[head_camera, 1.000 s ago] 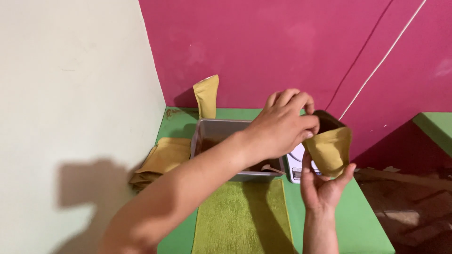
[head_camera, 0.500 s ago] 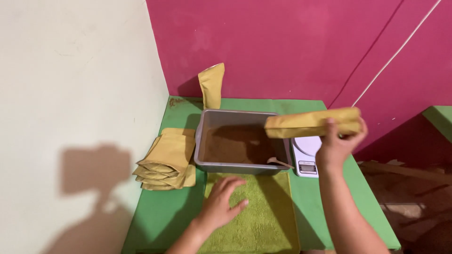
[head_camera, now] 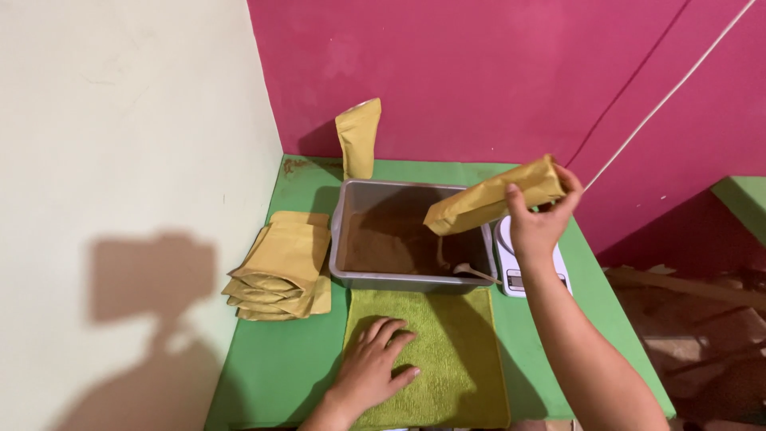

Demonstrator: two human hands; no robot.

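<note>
Hands of one person work over a green table (head_camera: 271, 375) set in a corner where a cream wall meets a magenta wall. Right hand (head_camera: 538, 227) is raised above the table, fingers and thumb closed around one end of a tan paper pouch (head_camera: 493, 195); the pouch is held nearly level, tilted with its free end lower, and hangs over the right part of a grey rectangular tray (head_camera: 341, 239) that holds brown powder. A spoon (head_camera: 475, 272) lies in the tray's near right corner. Left hand (head_camera: 375, 367) rests palm down, fingers spread and holding nothing, on a yellow-green towel (head_camera: 455, 359) laid just in front of the tray. A white kitchen scale (head_camera: 511, 267) sits just beside the tray on the right, partly hidden by the right forearm. A stack of flat tan pouches (head_camera: 279, 271) lies left of the tray, and one pouch stands upright (head_camera: 359, 137) behind it, near the magenta wall.
</note>
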